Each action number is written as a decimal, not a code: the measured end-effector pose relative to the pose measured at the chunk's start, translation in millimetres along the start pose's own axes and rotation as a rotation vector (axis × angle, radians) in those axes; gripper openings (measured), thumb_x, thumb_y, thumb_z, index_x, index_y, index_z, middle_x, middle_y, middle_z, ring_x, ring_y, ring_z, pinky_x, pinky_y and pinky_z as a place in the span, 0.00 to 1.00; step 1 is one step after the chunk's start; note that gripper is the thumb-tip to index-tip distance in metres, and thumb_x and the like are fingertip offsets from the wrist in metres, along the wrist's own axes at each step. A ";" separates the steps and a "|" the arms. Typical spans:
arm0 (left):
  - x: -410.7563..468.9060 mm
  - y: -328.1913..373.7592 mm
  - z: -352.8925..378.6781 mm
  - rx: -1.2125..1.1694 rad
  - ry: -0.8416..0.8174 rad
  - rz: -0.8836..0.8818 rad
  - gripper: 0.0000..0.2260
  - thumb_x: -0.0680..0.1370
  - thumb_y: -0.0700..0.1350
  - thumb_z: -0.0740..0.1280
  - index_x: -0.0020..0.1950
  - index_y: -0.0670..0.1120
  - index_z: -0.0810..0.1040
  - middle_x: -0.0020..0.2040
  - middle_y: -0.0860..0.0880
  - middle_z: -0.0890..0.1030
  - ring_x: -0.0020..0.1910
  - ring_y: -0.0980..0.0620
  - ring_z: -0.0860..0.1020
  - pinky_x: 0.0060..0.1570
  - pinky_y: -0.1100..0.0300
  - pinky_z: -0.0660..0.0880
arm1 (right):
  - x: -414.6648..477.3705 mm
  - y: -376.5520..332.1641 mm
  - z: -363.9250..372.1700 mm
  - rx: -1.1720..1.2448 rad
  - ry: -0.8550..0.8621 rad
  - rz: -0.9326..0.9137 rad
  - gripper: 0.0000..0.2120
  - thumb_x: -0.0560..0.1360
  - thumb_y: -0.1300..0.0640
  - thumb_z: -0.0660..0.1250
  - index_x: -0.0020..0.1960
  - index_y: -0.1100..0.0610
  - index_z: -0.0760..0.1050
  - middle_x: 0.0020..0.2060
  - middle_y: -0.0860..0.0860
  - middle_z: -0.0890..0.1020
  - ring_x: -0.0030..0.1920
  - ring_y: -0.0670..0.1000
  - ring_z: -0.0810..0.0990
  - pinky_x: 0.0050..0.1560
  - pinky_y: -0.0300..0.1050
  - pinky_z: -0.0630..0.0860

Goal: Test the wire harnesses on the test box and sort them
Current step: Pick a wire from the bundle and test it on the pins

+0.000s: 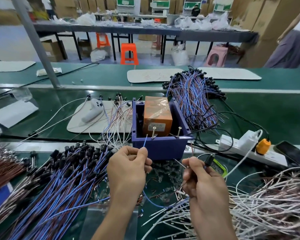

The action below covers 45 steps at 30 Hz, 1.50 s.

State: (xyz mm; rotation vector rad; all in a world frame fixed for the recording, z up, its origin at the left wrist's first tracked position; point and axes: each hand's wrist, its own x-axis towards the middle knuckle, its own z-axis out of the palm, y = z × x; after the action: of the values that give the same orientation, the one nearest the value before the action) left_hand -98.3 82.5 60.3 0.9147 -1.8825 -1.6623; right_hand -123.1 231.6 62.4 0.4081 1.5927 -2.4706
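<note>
Testing is going on at a green workbench (pixel 267 118), where a person is holding one wire harness between both hands. The left hand (pixel 128 168) is pinching the blue wire (pixel 145 142) between thumb and forefinger. Its bare tip is pointing up just beside the left screw (pixel 153 133) on the near rim of the blue test box (pixel 160 149), seemingly not yet touching it. The right hand (pixel 201 179), fingers curled, is gripping the harness's black plug (pixel 208 160), with a brown wire (pixel 192 148) sticking up nearby, below the right screw (pixel 179 131). An orange block (pixel 157 116) is sitting inside the box. Blue-and-brown harnesses (pixel 59 179) are lying heaped at the left, with another bundle (pixel 192 94) behind the box. Next, each bare end is probably needing a steady, fine touch onto its own screw.
</note>
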 end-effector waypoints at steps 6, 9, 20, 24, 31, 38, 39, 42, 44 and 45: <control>-1.0 1.1 8.5 0.085 -0.024 0.088 0.08 0.80 0.47 0.72 0.41 0.49 0.80 0.30 0.56 0.84 0.27 0.58 0.83 0.26 0.71 0.73 | 6.2 -1.3 -3.6 0.014 0.008 0.000 0.13 0.81 0.59 0.67 0.42 0.66 0.82 0.27 0.56 0.74 0.24 0.47 0.60 0.23 0.38 0.56; -2.7 0.3 10.2 0.105 -0.027 0.118 0.08 0.80 0.47 0.72 0.41 0.50 0.79 0.31 0.58 0.84 0.28 0.59 0.83 0.28 0.71 0.74 | 10.0 -1.4 -4.8 -0.001 0.002 -0.016 0.12 0.80 0.59 0.67 0.42 0.65 0.82 0.27 0.56 0.74 0.24 0.47 0.60 0.24 0.39 0.56; -2.6 -2.6 12.1 0.129 -0.035 0.133 0.08 0.80 0.47 0.73 0.41 0.50 0.79 0.31 0.58 0.84 0.28 0.59 0.83 0.28 0.71 0.74 | 42.2 0.7 11.4 -0.255 0.110 -0.094 0.13 0.79 0.58 0.70 0.37 0.59 0.84 0.25 0.51 0.77 0.21 0.43 0.67 0.25 0.36 0.64; -2.3 -2.4 11.7 0.110 -0.037 0.129 0.08 0.80 0.47 0.72 0.41 0.49 0.80 0.31 0.57 0.84 0.28 0.58 0.83 0.28 0.71 0.74 | 45.8 1.5 21.1 -0.292 0.105 -0.096 0.15 0.78 0.58 0.71 0.33 0.57 0.84 0.23 0.49 0.76 0.22 0.44 0.66 0.30 0.42 0.63; -3.2 -2.8 8.9 0.093 -0.035 0.092 0.08 0.80 0.46 0.72 0.41 0.48 0.79 0.31 0.55 0.85 0.28 0.57 0.83 0.27 0.71 0.73 | 42.2 2.8 17.3 -0.274 0.065 -0.080 0.13 0.79 0.59 0.70 0.36 0.58 0.84 0.23 0.49 0.72 0.22 0.44 0.64 0.26 0.36 0.62; -5.7 -5.4 -1.5 0.027 0.001 0.074 0.09 0.80 0.45 0.73 0.40 0.47 0.80 0.31 0.52 0.85 0.28 0.53 0.83 0.29 0.68 0.75 | 24.5 -2.0 2.6 -0.200 0.043 -0.066 0.13 0.80 0.59 0.70 0.38 0.61 0.85 0.23 0.49 0.71 0.22 0.44 0.63 0.22 0.34 0.61; -5.9 -6.0 -2.8 0.005 0.003 0.069 0.09 0.79 0.45 0.73 0.40 0.46 0.80 0.31 0.50 0.85 0.28 0.52 0.83 0.29 0.68 0.76 | 20.8 -2.7 1.6 -0.210 0.015 -0.055 0.13 0.80 0.59 0.70 0.38 0.61 0.85 0.23 0.50 0.70 0.22 0.44 0.63 0.23 0.34 0.61; -8.8 -8.3 -10.4 -0.073 -0.110 0.001 0.10 0.78 0.42 0.74 0.37 0.46 0.82 0.32 0.46 0.85 0.28 0.51 0.82 0.31 0.64 0.78 | 4.8 -7.6 0.1 -0.308 -0.145 -0.035 0.12 0.78 0.59 0.71 0.37 0.58 0.86 0.22 0.49 0.67 0.22 0.45 0.61 0.23 0.34 0.60; -11.9 -8.1 -17.4 -0.030 -0.266 -0.050 0.10 0.78 0.42 0.74 0.37 0.50 0.84 0.33 0.45 0.85 0.30 0.50 0.82 0.35 0.58 0.82 | -7.2 -15.3 0.9 -0.476 -0.261 -0.051 0.10 0.76 0.58 0.72 0.37 0.55 0.86 0.23 0.49 0.71 0.23 0.46 0.65 0.26 0.35 0.66; -13.8 -10.1 -21.2 0.069 -0.320 -0.044 0.09 0.78 0.45 0.74 0.38 0.53 0.84 0.33 0.47 0.85 0.30 0.50 0.83 0.38 0.55 0.82 | -13.2 -19.5 1.0 -0.584 -0.298 -0.076 0.09 0.76 0.56 0.73 0.37 0.53 0.87 0.23 0.48 0.75 0.24 0.47 0.71 0.30 0.36 0.71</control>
State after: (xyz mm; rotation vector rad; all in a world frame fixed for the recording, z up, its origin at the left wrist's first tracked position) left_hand -72.0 78.0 54.9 0.7562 -2.1531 -1.8711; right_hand -116.4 238.7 83.8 -0.1038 2.0928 -1.8605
